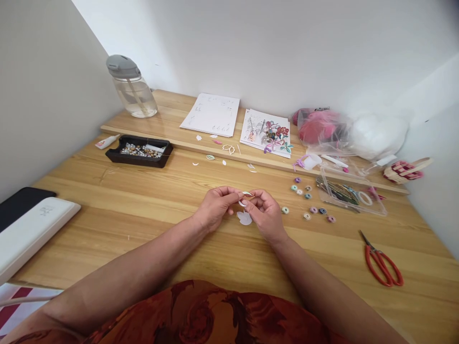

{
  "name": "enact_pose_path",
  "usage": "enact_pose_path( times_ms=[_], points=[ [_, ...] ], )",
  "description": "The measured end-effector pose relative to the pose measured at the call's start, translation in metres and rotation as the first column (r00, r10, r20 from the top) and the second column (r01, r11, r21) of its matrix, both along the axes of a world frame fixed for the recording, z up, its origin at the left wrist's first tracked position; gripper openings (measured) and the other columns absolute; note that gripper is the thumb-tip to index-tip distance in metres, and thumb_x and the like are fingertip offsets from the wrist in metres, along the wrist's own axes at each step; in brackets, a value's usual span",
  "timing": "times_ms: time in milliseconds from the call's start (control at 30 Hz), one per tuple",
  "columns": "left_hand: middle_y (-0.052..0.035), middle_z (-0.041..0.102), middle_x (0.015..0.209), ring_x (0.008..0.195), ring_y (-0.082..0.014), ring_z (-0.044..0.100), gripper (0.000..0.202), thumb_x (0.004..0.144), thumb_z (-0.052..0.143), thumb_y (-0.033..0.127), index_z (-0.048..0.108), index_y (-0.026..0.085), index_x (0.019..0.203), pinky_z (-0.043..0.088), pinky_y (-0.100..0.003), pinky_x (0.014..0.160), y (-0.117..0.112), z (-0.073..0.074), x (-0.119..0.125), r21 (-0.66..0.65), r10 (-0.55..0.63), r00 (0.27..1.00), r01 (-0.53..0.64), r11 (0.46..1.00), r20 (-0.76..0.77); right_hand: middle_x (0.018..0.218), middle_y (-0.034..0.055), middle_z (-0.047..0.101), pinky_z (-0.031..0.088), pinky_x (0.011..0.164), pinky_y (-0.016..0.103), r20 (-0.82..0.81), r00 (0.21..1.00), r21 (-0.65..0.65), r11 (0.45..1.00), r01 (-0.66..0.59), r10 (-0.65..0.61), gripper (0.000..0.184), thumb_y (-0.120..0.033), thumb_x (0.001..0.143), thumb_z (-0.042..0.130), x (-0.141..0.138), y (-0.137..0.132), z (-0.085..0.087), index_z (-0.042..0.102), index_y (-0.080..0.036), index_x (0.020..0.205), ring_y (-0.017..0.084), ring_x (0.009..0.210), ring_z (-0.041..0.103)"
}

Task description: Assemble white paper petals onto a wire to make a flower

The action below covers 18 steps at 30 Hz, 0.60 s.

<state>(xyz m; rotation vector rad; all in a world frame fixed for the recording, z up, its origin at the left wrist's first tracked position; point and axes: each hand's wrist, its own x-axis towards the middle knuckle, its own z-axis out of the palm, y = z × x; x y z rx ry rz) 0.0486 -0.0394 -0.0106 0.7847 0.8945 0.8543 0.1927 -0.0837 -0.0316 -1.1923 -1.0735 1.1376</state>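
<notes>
In front of my body, my left hand (217, 206) and my right hand (266, 215) meet with fingertips pinched together. Both are closed on a small leaf-shaped piece (246, 194), pale with green and reddish colour along it. Its lower part curves white between my thumbs, and my fingers hide much of it. Just beneath the fingers lies a white petal-shaped cutout (245, 219) on the wooden table. Whether a thread runs from the piece is too fine to tell.
Thread bobbins (313, 210) lie right of my hands, beside a clear tool box (373, 206). Red-handled scissors (382, 265) rest at the right. A black bead tray (113, 154), a water bottle (134, 95), paper sheets (211, 114) and finished flowers (274, 138) stand farther back. A white device (39, 229) is left.
</notes>
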Motion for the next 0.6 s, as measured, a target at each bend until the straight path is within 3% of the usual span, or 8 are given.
enact_pose_path(
  times_ms=[333, 600],
  points=[
    [-0.0053, 0.067, 0.071, 0.062, -0.0089, 0.055, 0.022, 0.067, 0.077, 0.030, 0.069, 0.010, 0.072, 0.035, -0.018, 0.048, -0.0001, -0.0017, 0.0018, 0.074, -0.040, 0.999, 0.042, 0.996, -0.027, 0.055, -0.0049, 0.060, 0.033, 0.042, 0.019, -0.019, 1.000, 0.008, 1.000, 0.016, -0.016, 0.021, -0.039, 0.085, 0.065, 0.0006, -0.0004, -0.0061, 0.057, -0.020, 0.087, 0.006, 0.042, 0.043],
    [-0.0034, 0.065, 0.065, 0.057, -0.0089, 0.055, 0.024, 0.064, 0.079, 0.029, 0.066, 0.010, 0.069, 0.041, -0.019, 0.052, -0.0010, 0.0005, 0.0024, 0.094, -0.045, 0.998, 0.049, 0.994, -0.045, 0.050, -0.0050, 0.058, 0.033, 0.041, 0.019, -0.004, 0.998, -0.020, 0.998, 0.061, -0.061, 0.022, -0.040, 0.085, 0.065, 0.0003, 0.0005, -0.0044, 0.056, -0.019, 0.082, 0.006, 0.039, 0.041]
  ],
)
